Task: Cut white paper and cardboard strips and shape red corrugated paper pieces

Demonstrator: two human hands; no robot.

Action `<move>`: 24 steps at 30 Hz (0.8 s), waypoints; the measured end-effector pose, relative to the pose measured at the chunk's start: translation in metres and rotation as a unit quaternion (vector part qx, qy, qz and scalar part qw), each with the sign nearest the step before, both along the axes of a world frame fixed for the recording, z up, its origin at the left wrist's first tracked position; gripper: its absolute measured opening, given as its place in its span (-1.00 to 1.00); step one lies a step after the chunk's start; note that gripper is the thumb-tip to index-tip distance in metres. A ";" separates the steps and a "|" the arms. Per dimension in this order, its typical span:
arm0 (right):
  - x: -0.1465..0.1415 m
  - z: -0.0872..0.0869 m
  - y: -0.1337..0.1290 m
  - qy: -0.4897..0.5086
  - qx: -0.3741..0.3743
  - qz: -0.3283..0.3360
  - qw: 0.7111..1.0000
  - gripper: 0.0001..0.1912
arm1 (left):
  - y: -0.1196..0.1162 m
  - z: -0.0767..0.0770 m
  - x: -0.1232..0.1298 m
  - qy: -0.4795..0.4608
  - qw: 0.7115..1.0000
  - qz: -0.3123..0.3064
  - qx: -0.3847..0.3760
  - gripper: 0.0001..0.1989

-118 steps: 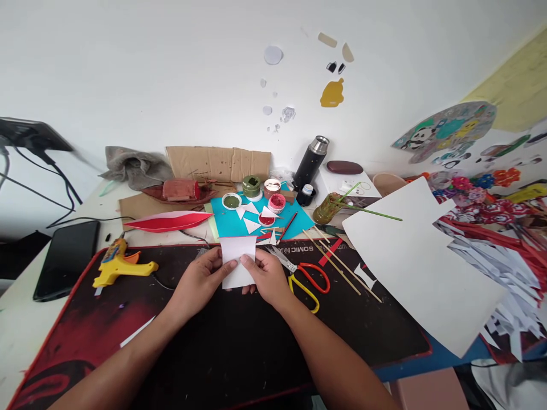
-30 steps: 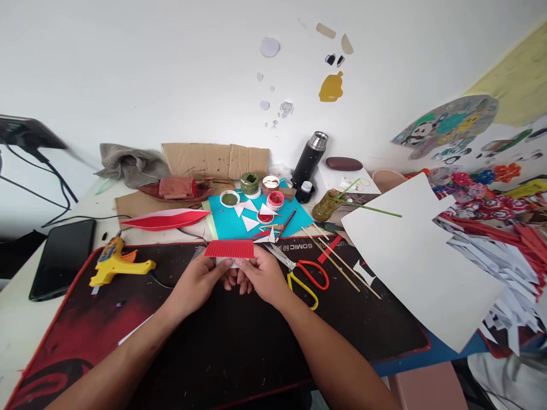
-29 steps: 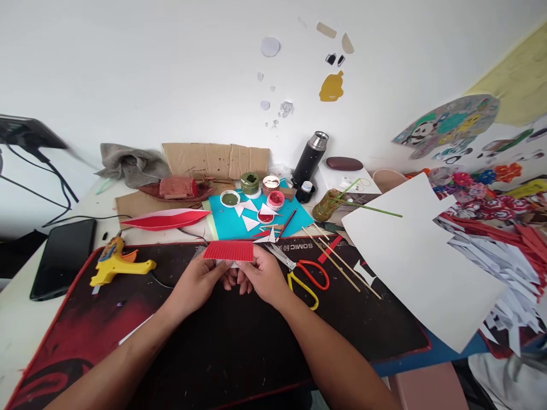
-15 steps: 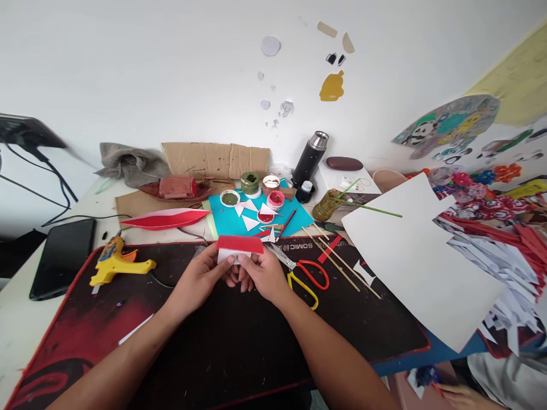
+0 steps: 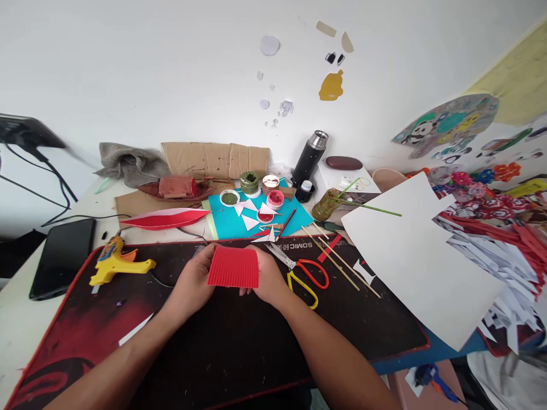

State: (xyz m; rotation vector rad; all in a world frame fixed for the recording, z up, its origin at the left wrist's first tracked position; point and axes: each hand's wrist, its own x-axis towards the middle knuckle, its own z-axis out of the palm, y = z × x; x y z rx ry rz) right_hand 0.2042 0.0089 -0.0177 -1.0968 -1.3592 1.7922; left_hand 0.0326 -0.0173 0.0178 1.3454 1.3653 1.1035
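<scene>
Left hand (image 5: 195, 282) and right hand (image 5: 268, 277) were both grasping a red corrugated sheet (image 5: 234, 267), one at each side edge; fingers were curled inward around it, nearly closed, with the thumbs hidden by the sheet, so how firmly they pressed could not be told. It lay directly between the two, neither nearer; its ribs ran away from the person, its slightly longer side apparently from hand to hand. It was held above a dark desk mat (image 5: 239, 353); open scissors (image 5: 291, 264) lay just beside the right hand, bamboo sticks (image 5: 331, 259) beyond them; a yellow glue gun (image 5: 117, 266) lay left, and a red paper boat shape (image 5: 166, 221) farther back on the counter (image 5: 25, 336).
</scene>
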 end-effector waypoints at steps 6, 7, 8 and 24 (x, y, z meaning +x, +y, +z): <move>0.001 0.003 -0.002 -0.032 0.026 -0.006 0.999 -0.87 | 0.000 -0.008 -0.005 -0.085 0.995 -0.003 -0.048 -0.84; 0.000 0.003 -0.001 -0.037 0.033 -0.009 0.999 -0.88 | 0.000 -0.010 -0.005 -0.115 0.991 0.001 -0.063 -0.82; 0.000 0.003 -0.001 -0.040 0.039 -0.012 0.998 -0.88 | 0.000 -0.013 -0.005 -0.138 0.988 0.008 -0.074 -0.80; 0.012 -0.005 0.009 -0.136 0.143 -0.142 0.970 -0.87 | 0.008 -0.009 -0.029 -0.301 0.931 0.045 -0.203 -0.34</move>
